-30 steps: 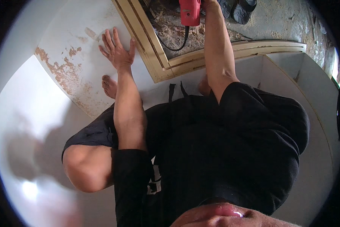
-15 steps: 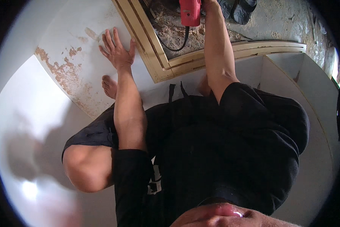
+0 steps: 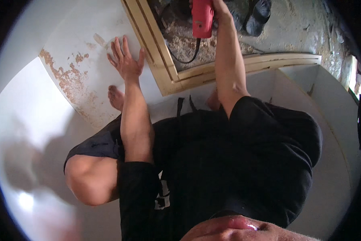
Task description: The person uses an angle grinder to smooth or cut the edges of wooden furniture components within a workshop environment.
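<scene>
My left hand (image 3: 128,63) lies flat with fingers spread on a white panel (image 3: 98,76), just left of a cream, grooved frame (image 3: 158,64). At the upper edge, my right hand (image 3: 221,10) is closed round the side of a red corded power tool (image 3: 202,19). The tool's front end and part of the hand are cut off, so its exact kind does not show. Its black cord (image 3: 197,50) hangs from the near end and curves left, inside the frame's corner.
Wood shavings (image 3: 182,36) cover the floor within the frame. Dark footwear (image 3: 257,18) lies right of my right forearm. Brown residue marks (image 3: 66,78) stain the panel's left side. My bare left foot (image 3: 115,97) rests on it. White partitions (image 3: 296,82) stand at the right.
The whole scene sits slightly lower in the picture, showing a bit more of the tool and right hand. My left hand stays spread on the panel; the right keeps its hold.
</scene>
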A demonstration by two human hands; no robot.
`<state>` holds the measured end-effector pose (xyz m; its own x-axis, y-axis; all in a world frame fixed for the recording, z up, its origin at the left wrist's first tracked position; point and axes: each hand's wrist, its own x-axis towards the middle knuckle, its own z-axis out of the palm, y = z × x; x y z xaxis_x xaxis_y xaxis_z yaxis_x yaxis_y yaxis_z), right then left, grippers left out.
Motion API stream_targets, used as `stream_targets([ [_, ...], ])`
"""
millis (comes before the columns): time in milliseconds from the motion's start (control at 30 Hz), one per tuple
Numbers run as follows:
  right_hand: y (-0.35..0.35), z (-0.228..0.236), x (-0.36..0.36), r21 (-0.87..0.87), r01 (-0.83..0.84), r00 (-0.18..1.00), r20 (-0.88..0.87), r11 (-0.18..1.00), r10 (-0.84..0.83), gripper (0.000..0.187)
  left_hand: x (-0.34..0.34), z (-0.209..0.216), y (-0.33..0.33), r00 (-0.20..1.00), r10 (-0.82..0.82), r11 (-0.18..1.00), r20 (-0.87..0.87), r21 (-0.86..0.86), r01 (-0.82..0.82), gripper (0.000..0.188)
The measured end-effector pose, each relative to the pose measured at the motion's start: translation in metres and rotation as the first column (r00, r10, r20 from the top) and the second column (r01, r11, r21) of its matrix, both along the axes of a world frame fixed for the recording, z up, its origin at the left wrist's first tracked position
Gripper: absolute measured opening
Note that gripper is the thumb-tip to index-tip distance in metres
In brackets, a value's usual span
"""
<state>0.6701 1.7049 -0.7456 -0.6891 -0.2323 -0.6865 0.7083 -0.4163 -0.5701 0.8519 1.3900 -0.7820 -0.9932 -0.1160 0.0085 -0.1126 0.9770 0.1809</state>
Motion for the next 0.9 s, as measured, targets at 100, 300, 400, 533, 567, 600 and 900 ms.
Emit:
stream_targets([
  [100, 0.035, -0.026, -0.013, -0.058, -0.059, 0.967, -0.253, 0.997, 0.043, 0.051, -0.015, -0.002, 0.015, 0.997, -0.068, 0.995, -0.038, 0.071, 0.071, 0.083],
  [300, 0.004, -0.025, -0.01, -0.116, 0.082, 0.938, -0.327, 0.99, -0.116, 0.068, -0.008, 0.004, 0.011, 1.0, -0.021, 1.0, -0.001, 0.013, 0.021, 0.079],
  [400, 0.008, -0.011, -0.023, -0.241, 0.145, 0.901, -0.368, 0.96, -0.229, 0.071, -0.016, 0.002, 0.021, 0.999, -0.051, 0.999, -0.018, -0.013, 0.05, 0.081],
  [533, 0.007, 0.061, -0.065, -0.282, 0.188, 0.82, -0.482, 0.941, -0.308, 0.078, -0.068, 0.017, -0.012, 0.974, -0.225, 0.969, 0.002, -0.103, 0.224, 0.075],
  [567, 0.023, 0.073, -0.091, -0.232, 0.304, 0.699, -0.605, 0.924, -0.382, 0.077, -0.103, 0.037, 0.0, 0.935, -0.354, 0.93, -0.026, -0.12, 0.348, 0.069],
  [600, 0.025, 0.093, -0.118, -0.232, 0.384, 0.571, -0.701, 0.894, -0.427, 0.076, -0.134, 0.058, -0.019, 0.898, -0.438, 0.889, 0.051, -0.126, 0.441, 0.057],
  [900, 0.233, 0.278, -0.231, 0.324, 0.546, 0.329, -0.931, 0.773, 0.157, 0.061, -0.263, 0.293, 0.007, 0.809, -0.389, 0.918, 0.44, 0.259, 0.3, 0.03],
])
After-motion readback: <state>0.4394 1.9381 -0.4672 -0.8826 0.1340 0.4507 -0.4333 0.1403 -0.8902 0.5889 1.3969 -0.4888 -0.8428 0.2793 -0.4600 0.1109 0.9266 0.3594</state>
